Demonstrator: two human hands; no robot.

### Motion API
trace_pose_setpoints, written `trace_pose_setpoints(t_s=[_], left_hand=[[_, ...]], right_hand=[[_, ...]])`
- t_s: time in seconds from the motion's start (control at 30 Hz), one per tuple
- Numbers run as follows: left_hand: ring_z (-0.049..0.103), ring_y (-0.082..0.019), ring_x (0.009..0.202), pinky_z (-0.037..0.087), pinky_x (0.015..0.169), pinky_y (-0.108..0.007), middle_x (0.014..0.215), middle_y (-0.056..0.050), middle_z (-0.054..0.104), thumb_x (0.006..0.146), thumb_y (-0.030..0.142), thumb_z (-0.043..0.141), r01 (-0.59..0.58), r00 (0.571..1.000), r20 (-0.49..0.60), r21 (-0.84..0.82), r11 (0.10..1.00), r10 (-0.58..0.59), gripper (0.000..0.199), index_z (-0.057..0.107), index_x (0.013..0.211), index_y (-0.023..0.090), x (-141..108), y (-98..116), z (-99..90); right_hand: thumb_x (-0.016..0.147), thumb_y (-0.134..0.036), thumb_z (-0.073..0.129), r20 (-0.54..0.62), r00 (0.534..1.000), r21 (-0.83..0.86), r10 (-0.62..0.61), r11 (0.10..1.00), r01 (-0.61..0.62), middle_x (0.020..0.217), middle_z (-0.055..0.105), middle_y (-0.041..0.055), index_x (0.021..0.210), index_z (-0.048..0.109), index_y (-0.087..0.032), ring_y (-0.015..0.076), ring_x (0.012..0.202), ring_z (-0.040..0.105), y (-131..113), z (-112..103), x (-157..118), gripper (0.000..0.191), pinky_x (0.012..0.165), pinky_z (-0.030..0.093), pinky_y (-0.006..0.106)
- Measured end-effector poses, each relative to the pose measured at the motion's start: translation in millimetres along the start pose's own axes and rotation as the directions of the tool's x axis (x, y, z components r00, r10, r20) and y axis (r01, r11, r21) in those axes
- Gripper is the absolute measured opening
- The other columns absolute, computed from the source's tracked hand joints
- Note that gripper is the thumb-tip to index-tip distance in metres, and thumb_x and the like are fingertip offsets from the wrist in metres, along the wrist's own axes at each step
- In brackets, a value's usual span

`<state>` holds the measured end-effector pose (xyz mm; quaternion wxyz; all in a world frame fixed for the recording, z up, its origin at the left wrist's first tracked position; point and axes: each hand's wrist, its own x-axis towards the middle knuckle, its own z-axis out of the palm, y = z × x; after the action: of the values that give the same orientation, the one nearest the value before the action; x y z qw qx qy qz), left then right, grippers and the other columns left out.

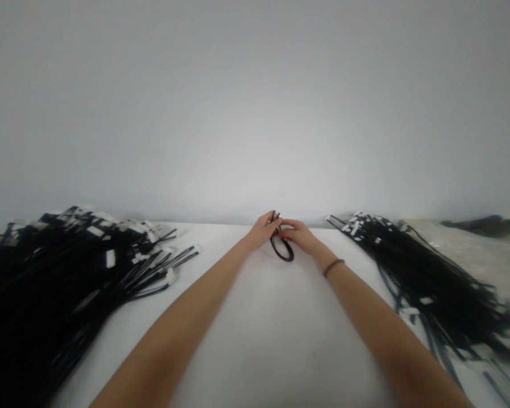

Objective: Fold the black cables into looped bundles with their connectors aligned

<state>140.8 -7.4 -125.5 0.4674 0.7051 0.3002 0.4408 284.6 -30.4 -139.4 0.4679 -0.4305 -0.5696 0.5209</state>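
A thin black cable bent into a narrow loop (281, 249) hangs at the far middle of the white table (255, 317), its lower bend near the surface. My left hand (263, 230) pinches the upper part of the loop from the left. My right hand (296, 236) meets it from the right, its fingertips closed on the same strands. The fingers hide the point where the strands cross. A dark band circles my right wrist.
A large heap of black cables with white tags (68, 266) lies along the left of the table. A second heap (425, 277) lies on the right, over a pale plastic sheet (471, 249). A plain pale wall (255, 113) rises behind the table.
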Motion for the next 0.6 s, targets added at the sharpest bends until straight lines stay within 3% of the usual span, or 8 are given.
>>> trace_pose_setpoints(t_s=[0.13, 0.3, 0.43, 0.6], left_hand=[[0.04, -0.01, 0.058, 0.036, 0.055, -0.021, 0.061, 0.003, 0.038, 0.076, 0.038, 0.042, 0.118, 0.98, -0.151, -0.089, 0.989, -0.13, 0.022, 0.039, 0.069, 0.018, 5.3, -1.0, 6.3], [0.045, -0.016, 0.068, 0.035, 0.067, -0.028, 0.066, -0.002, 0.039, 0.078, 0.039, 0.039, 0.173, 0.912, -0.41, 0.317, 0.932, -0.03, 0.022, 0.041, 0.07, 0.018, 9.2, 8.6, -3.6], [0.05, -0.024, 0.083, 0.034, 0.075, -0.033, 0.085, -0.01, 0.042, 0.071, 0.051, 0.045, 0.293, 0.909, -0.407, 0.457, 0.84, -0.095, 0.036, 0.045, 0.08, 0.016, 3.7, 23.4, -8.7], [0.048, -0.031, 0.095, 0.032, 0.081, -0.037, 0.097, -0.015, 0.041, 0.063, 0.047, 0.058, 0.321, 0.912, -0.383, 0.446, 0.835, -0.147, 0.04, 0.046, 0.082, 0.014, 2.1, 29.6, -13.5]], right_hand=[[0.058, -0.022, 0.063, 0.012, 1.0, 0.123, -0.013, 0.992, 0.012, 0.076, 0.063, 0.0049, 0.089, 0.062, -0.013, 0.0127, 0.069, 0.056, 0.4, 2.6, 1.8, 0.032, 0.061, 0.042, 0.023], [0.06, -0.026, 0.064, 0.055, 0.998, 0.122, -0.022, 0.992, 0.016, 0.086, 0.061, 0.0046, 0.094, 0.06, -0.017, 0.0128, 0.075, 0.055, -7.1, 19.4, -2.6, 0.036, 0.063, 0.043, 0.023], [0.061, -0.029, 0.063, 0.08, 0.996, 0.154, -0.031, 0.988, 0.018, 0.082, 0.059, 0.0018, 0.088, 0.06, -0.018, 0.0092, 0.067, 0.052, -12.1, 29.7, -5.0, 0.028, 0.054, 0.039, 0.019], [0.065, -0.038, 0.06, -0.084, 0.996, 0.131, 0.04, 0.991, -0.028, 0.078, 0.06, 0.004, 0.085, 0.059, -0.015, 0.0029, 0.043, 0.038, -9.7, 20.5, 0.4, 0.031, 0.035, 0.023, 0.016]])
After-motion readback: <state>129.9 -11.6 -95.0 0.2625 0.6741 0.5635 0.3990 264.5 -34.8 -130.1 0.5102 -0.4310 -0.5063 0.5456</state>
